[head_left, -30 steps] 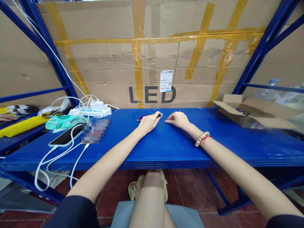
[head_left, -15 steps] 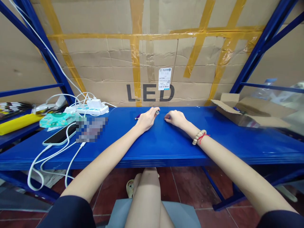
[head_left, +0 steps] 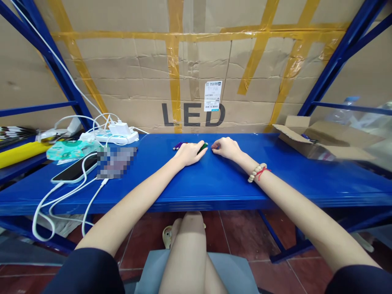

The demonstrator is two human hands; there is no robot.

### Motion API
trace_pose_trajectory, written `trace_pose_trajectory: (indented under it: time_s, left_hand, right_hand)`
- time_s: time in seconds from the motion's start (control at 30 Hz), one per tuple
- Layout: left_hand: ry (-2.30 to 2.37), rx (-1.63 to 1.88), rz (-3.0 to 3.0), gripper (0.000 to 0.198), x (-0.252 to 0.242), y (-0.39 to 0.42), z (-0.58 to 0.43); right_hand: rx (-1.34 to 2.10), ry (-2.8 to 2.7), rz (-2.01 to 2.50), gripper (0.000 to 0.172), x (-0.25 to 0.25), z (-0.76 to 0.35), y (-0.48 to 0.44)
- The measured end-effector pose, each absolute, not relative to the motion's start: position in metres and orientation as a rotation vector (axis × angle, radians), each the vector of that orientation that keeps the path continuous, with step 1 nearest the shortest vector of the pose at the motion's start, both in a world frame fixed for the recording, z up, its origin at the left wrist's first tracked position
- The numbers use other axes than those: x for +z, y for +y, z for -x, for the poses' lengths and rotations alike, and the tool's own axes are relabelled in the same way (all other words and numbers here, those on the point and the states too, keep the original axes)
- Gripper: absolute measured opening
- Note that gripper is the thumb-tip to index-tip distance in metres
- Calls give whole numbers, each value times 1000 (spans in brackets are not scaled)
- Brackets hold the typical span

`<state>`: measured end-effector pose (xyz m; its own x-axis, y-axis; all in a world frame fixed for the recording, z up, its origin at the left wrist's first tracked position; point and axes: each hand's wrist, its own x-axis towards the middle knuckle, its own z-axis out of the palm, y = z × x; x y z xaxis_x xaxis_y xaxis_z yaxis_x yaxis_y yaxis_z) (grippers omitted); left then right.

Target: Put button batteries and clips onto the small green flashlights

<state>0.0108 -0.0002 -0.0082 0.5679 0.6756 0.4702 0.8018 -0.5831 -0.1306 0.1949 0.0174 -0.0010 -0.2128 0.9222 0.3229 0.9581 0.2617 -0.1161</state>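
Observation:
Both my hands rest on the blue shelf (head_left: pixel 214 183) near its back edge. My left hand (head_left: pixel 190 153) is curled over a small green pen-like stick (head_left: pixel 202 147) whose tip shows past my fingers. A purple stick (head_left: pixel 178 145) lies just left of that hand. My right hand (head_left: pixel 225 148) lies a little to the right, fingers bent and pressed to the shelf; whether anything is under them is hidden. A bead bracelet with a red thread (head_left: pixel 259 172) is on my right wrist.
A phone (head_left: pixel 75 169) on a white cable, a power strip with chargers (head_left: pixel 114 135) and a teal packet (head_left: pixel 65 150) lie at the left. An open cardboard box (head_left: pixel 324 143) stands at the right. Taped cardboard marked LED (head_left: pixel 192 115) forms the back wall.
The view has tilted slightly. My left hand has closed down over the stick, whose visible tip now looks green rather than metallic. My right hand stayed about where it was.

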Motion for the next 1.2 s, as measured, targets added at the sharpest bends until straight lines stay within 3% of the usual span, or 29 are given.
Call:
trace_pose_trajectory:
  time_s: [0.8,1.0,1.2]
  left_hand:
    - [-1197,-505,2453,31,-9,0,-12]
    - [-1194,-508,2464,31,-9,0,-12]
    - [-1191,-487,2460,32,-8,0,-11]
  right_hand:
    - [38,-2425,1280,18,-10,-204,31]
    - [-3,-2367,1359,19,-9,-203,29]
    - [387,-2383,1189,22,-10,-207,32]
